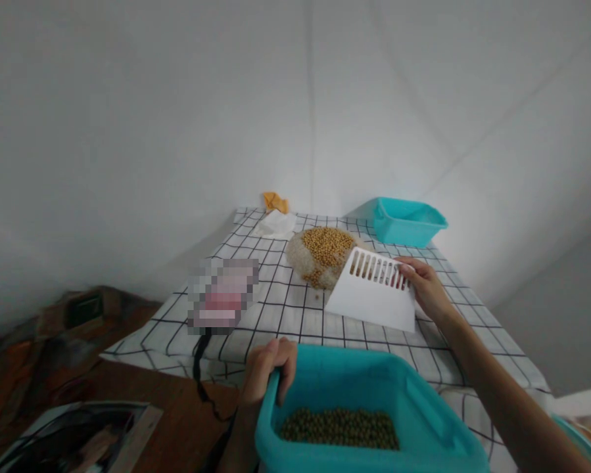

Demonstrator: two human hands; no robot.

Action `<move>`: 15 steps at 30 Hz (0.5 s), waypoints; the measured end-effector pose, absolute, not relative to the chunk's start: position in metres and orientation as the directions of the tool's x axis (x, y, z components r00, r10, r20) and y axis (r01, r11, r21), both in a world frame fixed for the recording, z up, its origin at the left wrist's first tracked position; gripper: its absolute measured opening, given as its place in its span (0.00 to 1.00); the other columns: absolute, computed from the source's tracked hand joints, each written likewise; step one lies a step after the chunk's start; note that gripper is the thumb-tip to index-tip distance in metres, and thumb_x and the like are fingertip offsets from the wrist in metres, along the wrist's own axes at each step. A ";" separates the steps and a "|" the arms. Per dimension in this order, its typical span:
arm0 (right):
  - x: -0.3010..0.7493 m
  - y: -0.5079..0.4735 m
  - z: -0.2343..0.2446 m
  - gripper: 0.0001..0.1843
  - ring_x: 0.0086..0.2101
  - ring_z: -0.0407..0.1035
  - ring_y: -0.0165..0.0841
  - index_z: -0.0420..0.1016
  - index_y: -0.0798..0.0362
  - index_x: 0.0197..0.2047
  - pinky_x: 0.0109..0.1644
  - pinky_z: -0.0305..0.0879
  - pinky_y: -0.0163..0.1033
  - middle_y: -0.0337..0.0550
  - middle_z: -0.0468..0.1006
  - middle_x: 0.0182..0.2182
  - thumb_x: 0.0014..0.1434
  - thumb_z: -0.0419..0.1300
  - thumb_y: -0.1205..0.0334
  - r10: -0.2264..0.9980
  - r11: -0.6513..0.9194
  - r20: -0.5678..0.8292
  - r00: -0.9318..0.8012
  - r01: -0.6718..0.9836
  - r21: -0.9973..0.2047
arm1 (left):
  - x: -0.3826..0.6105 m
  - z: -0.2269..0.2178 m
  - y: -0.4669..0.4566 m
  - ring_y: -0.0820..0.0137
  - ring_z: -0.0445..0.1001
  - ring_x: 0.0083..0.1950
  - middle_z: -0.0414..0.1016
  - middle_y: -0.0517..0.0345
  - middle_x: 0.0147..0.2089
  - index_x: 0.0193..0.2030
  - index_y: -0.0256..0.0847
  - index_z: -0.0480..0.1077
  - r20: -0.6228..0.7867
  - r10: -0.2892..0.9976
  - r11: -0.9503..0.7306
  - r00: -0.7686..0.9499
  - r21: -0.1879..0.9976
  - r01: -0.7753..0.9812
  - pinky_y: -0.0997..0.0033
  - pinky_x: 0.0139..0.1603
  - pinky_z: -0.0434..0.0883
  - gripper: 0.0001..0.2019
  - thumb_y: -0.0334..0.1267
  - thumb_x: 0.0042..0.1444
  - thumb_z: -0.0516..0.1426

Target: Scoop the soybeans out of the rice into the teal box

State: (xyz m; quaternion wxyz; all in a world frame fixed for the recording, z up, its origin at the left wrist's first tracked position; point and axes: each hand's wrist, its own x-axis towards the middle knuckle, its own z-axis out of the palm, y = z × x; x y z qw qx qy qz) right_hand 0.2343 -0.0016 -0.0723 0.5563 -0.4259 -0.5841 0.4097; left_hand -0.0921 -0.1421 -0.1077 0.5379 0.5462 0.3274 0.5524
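Head view: bin (pixel 344 371) gripped by left hand (pixel 271 366), slotted scoop (pixel 374 303) by right hand (pixel 424 288); beans (pixel 327 245) apparently being scooped, level lift needed.

The open turquoise bin (pixel 334 368) is near, holding dark green beans (pixel 342 428); the white plate (pixel 374 307) tilts farther off, slots along its far edge.

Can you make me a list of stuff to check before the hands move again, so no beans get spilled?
1. Left hand gripping the near bin by its rim: ok.
2. Right hand holding the scoop: ok, at its slotted end.
3. Green beans inside the near bin: ok.
4. No strays around the pile: not ok, a bean lies apart on the cloth.
5. Near bin's bottom well supported: cannot tell, it's out of view.
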 end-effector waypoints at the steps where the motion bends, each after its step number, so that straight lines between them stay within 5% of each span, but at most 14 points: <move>1: 0.231 -0.003 -0.073 0.18 0.25 0.70 0.32 0.86 0.49 0.38 0.29 0.65 0.37 0.40 0.81 0.26 0.54 0.72 0.43 0.951 0.308 0.307 -0.036 0.045 -0.950 | -0.092 -0.107 -0.143 0.64 0.59 0.24 0.56 0.60 0.15 0.12 0.46 0.57 0.251 0.952 -0.208 0.174 0.950 -0.233 0.57 0.41 0.60 0.34 0.54 0.71 0.41; 8: 0.206 -0.006 -0.074 0.14 0.29 0.72 0.34 0.86 0.48 0.39 0.33 0.66 0.38 0.41 0.83 0.31 0.60 0.68 0.48 0.888 0.454 0.424 -0.178 0.200 -0.868 | -0.092 -0.104 -0.142 0.65 0.58 0.23 0.56 0.61 0.16 0.12 0.47 0.58 0.249 0.953 -0.208 0.171 0.952 -0.227 0.58 0.39 0.60 0.34 0.54 0.71 0.42; 15: 0.218 0.007 -0.077 0.14 0.22 0.64 0.31 0.84 0.49 0.36 0.26 0.58 0.37 0.37 0.77 0.22 0.55 0.69 0.47 0.886 0.425 0.443 0.134 0.142 -0.894 | -0.094 -0.106 -0.140 0.64 0.59 0.23 0.57 0.60 0.17 0.14 0.47 0.61 0.246 0.952 -0.198 0.185 0.949 -0.245 0.59 0.33 0.59 0.32 0.55 0.70 0.44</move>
